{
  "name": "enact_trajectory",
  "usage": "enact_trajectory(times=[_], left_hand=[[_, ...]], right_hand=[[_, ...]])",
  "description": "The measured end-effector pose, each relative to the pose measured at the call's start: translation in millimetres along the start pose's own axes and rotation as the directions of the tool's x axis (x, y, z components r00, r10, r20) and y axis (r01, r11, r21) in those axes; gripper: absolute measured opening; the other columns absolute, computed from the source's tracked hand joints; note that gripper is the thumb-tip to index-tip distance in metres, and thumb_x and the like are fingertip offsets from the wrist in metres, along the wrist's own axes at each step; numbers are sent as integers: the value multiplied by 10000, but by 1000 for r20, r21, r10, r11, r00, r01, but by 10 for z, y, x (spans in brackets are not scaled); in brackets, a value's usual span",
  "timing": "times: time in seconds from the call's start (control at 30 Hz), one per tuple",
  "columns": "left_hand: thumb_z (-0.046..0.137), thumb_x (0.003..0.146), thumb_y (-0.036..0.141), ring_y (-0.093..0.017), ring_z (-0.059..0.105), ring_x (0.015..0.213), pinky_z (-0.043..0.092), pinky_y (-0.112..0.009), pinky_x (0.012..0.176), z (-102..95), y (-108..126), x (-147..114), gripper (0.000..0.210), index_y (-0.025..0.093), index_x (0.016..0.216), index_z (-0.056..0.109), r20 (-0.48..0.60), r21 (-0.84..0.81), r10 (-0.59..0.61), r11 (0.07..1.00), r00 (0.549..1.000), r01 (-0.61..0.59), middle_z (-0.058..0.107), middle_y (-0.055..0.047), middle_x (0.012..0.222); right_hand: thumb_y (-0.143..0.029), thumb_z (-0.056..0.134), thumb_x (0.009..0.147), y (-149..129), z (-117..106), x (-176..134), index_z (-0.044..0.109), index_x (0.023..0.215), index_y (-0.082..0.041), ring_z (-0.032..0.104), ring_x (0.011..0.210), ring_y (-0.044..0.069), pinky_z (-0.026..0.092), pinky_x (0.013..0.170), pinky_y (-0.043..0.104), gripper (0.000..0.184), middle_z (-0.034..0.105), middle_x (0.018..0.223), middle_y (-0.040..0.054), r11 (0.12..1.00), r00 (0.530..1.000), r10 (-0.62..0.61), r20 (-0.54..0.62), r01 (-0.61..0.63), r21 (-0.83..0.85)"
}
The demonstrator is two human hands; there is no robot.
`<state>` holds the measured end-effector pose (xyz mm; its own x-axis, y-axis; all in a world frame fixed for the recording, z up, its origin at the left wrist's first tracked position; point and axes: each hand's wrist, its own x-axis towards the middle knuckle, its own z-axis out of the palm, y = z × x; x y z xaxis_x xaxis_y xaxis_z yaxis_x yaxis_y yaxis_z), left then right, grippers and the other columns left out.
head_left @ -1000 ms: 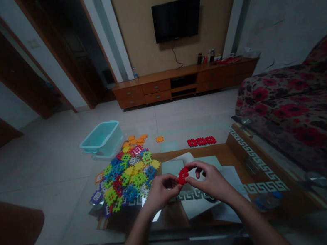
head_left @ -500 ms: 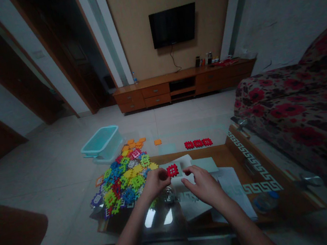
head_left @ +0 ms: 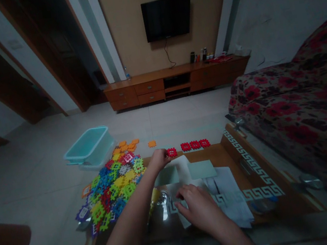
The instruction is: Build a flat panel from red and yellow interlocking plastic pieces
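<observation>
My left hand [head_left: 159, 160] reaches across the glass coffee table. Its fingertips are closed on the left edge of a red interlocking plastic tile [head_left: 172, 152], square with toothed edges. Just right of that tile, a row of three red tiles [head_left: 195, 145] lies on the glass. Nearer to me, my right hand [head_left: 196, 205] hovers over the table with thumb and fingers apart, holding nothing. Left of my left arm spreads a heap of mixed-colour tiles [head_left: 115, 181], with orange tiles [head_left: 126, 146] at its far end. One orange tile [head_left: 152, 144] lies apart from them.
A light-blue plastic basket [head_left: 83, 158] stands at the table's far left. Papers [head_left: 230, 186] and a plastic bottle [head_left: 264, 205] show beneath the glass. A floral-covered sofa [head_left: 274, 107] is on the right. Beyond are a wooden TV cabinet [head_left: 147, 88] and a television [head_left: 168, 18].
My left hand has carried the red tile forward, away from me, toward the red row. My right hand has drawn back toward me. The view has shifted slightly.
</observation>
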<state>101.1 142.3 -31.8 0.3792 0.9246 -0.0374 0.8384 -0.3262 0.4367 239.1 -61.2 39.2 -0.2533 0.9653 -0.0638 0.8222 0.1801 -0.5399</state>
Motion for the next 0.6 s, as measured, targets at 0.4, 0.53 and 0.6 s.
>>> enact_trajectory(times=[0.4,0.53,0.6], left_hand=[[642,764,232,-186,658,767,448,-249,708,385,-51,558,177,123,861,742,44,68,-26,997,999,23,738,-125,845],[641,760,221,-187,663,785,455,-246,719,422,-13,591,175,131,868,746,53,79,-6,997,999,2,743,-126,863],[642,759,219,-191,667,801,462,-248,727,436,-8,605,186,135,887,747,53,85,-4,996,999,0,744,-125,880]], right_hand=[[-223,545,886,69,55,71,677,967,-205,625,976,268,425,862,384,156,696,985,65,1000,1000,0,9,1,-26],[-220,541,890,61,46,75,677,956,-198,624,975,268,424,855,380,153,695,988,76,999,999,26,24,-25,-48],[-229,539,894,43,34,81,678,957,-192,623,978,270,424,854,379,157,693,996,85,998,998,38,43,-36,-59]])
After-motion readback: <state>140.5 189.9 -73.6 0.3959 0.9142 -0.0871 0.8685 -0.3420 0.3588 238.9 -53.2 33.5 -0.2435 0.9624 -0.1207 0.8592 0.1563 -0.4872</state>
